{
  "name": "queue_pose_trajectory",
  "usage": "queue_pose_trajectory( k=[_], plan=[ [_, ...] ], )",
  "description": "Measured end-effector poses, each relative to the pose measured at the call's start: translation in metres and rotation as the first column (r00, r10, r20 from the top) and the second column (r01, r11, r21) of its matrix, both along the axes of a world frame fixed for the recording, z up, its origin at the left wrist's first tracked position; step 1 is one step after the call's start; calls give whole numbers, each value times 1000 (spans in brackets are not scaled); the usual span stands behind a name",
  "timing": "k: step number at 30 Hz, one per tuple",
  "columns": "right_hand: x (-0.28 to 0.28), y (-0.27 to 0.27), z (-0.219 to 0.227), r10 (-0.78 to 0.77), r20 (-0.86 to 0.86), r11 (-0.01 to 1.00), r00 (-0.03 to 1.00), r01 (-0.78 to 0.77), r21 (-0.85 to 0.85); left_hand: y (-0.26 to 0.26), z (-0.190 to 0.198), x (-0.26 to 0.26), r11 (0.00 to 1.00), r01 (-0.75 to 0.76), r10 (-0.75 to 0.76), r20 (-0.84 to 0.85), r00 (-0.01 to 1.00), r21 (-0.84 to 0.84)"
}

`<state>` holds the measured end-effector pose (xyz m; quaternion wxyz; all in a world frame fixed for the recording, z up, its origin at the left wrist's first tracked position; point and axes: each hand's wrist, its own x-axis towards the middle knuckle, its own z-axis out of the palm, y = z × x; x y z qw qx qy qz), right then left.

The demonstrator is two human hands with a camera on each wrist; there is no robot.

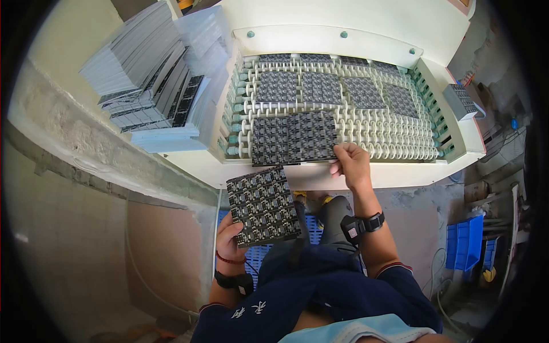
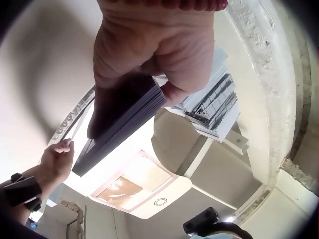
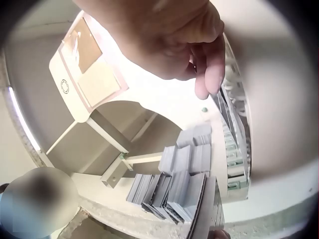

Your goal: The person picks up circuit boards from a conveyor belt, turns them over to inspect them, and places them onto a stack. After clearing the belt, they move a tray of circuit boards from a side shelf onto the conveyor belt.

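In the head view my left hand (image 1: 229, 237) grips a stack of black printed circuit board panels (image 1: 263, 207) by its near left corner, in front of the machine. The left wrist view shows the stack's layered edge (image 2: 119, 129), several panels thick. My right hand (image 1: 353, 164) pinches one circuit board panel (image 1: 312, 136) at its near right corner, thumb on top. That panel lies over the front of the roller conveyor (image 1: 394, 137) and overlaps the right side of another panel (image 1: 270, 139) there. From the right wrist, the pinched panel (image 3: 232, 119) appears nearly edge-on below the fingers.
Farther back on the rollers, panels lie in rows, one of them a middle panel (image 1: 321, 88). Tall stacks of boards (image 1: 143, 51) stand left of the conveyor. A small stack (image 1: 460, 100) sits on the right rim. Blue crates (image 1: 464, 243) stand at the lower right.
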<state>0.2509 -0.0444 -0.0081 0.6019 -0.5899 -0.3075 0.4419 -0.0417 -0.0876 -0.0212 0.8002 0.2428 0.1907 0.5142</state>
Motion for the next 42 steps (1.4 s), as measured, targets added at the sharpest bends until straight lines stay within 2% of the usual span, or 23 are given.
queue_pose_trajectory(
  k=[2, 4, 5, 7, 8, 10, 11, 13, 17, 19, 21, 24, 25, 26, 27, 29, 30, 33, 37, 39, 40, 41, 42],
  plan=[
    [22, -9, 0, -31, 38, 1000, 999, 31, 0, 5, -2, 6, 1000, 15, -15, -16, 1000, -2],
    [40, -15, -3, -22, 420, 993, 907, 69, -97, 10, 3, 17, 999, 36, -35, -28, 999, 12],
    [43, -17, -5, -29, 423, 993, 906, 76, -94, 12, 3, 23, 999, 42, -42, -25, 999, 15],
    [44, -27, -11, -202, 698, 977, 688, 194, 91, 16, -3, 33, 997, 64, -61, -81, 995, 45],
    [40, -33, -9, -180, 625, 983, 759, 156, 94, 19, -5, 38, 992, 107, -102, -78, 992, 69],
    [20, -50, 7, 54, 312, 999, 949, -54, -10, 22, -3, 52, 992, 107, -101, -94, 990, 68],
    [10, -56, 19, 247, 164, 963, 955, -224, -149, 23, -2, 59, 992, 109, -101, -107, 989, 71],
    [-4, -66, 6, 388, 75, 916, 919, -376, -139, 25, -1, 72, 987, 139, -133, -85, 987, 75],
    [20, -65, 2, 196, -80, 978, 977, -200, -51, 23, -2, 85, 989, 143, -141, -54, 989, 46],
    [48, -61, 9, 28, -57, 999, 998, -30, -35, 23, -2, 83, 986, 158, -156, -32, 987, 47],
    [87, -56, 14, -118, 79, 993, 990, 116, 35, 20, -1, 80, 987, 160, -159, -53, 986, 21],
    [137, -42, 13, -210, 338, 976, 917, 214, 26, 18, -3, 77, 986, 164, -164, -26, 986, 25],
    [150, -37, 8, -207, 463, 973, 862, 231, 4, 17, -3, 77, 988, 154, -154, -10, 988, 19],
    [161, -33, 2, -204, 663, 958, 721, 287, -17, 17, -6, 75, 987, 158, -158, 31, 987, 4],
    [169, -34, 0, -207, 664, 957, 718, 290, -15, 16, -4, 74, 987, 160, -160, 33, 987, 6],
    [185, -36, 0, -238, 872, 931, 428, 358, 78, 15, 2, 70, 971, 239, -237, 145, 961, 1],
    [196, -40, 3, -257, 834, 929, 488, 362, 74, 13, -3, 66, 978, 209, -206, 124, 971, -14],
    [228, -56, 22, -272, 812, 903, 516, 428, 31, 10, -4, 57, 988, 151, -151, 11, 988, 3],
    [265, -73, 20, -215, 882, 886, 419, 463, -4, 10, -7, 59, 991, 131, -131, -21, 991, 34],
    [262, -76, 15, -275, 917, 887, 290, 444, 125, 10, -8, 63, 989, 132, -132, -2, 991, 68],
    [251, -78, 16, -302, 910, 891, 285, 425, 163, 10, -8, 66, 990, 128, -128, 0, 992, 66],
    [235, -80, 17, -296, 911, 895, 288, 416, 159, 10, -8, 69, 987, 152, -152, 5, 988, 55],
    [215, -80, 17, -288, 867, 926, 406, 348, 144, 9, -7, 70, 984, 170, -171, 6, 985, 43]
  ],
)
